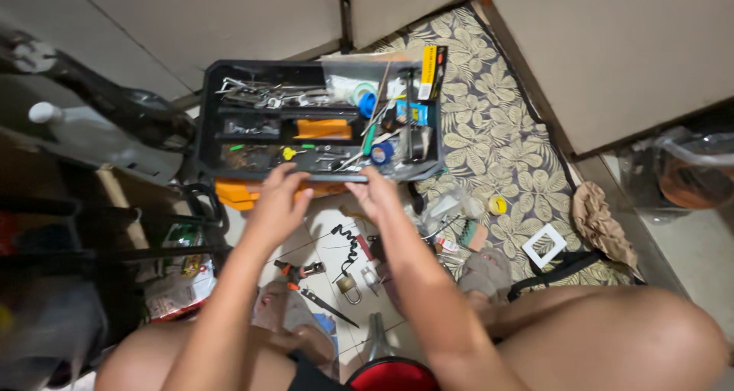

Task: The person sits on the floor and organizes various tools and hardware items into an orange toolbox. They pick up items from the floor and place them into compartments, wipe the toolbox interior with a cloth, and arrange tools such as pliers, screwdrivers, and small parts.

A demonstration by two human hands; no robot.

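Hands gripping black tool tray (206,131) at near edge, left hand (277,200) and right hand (376,192) both clenched on its rim above orange toolbox (233,192); risk of tipping, spilling loose tools; padlock (348,286), coiled cord (348,246), white frame (544,244) cluttering floor beneath.

Hidden, cropped and unreadable parts

The near rim of the black tool tray (206,116) disappears under the left hand (277,201) and right hand (376,194), so how far either grip closes cannot be told. The orange case (233,192) beneath shows only a corner. The tray's small metal pieces (264,94) blur together. The red round object (391,376) is cut by the bottom edge.
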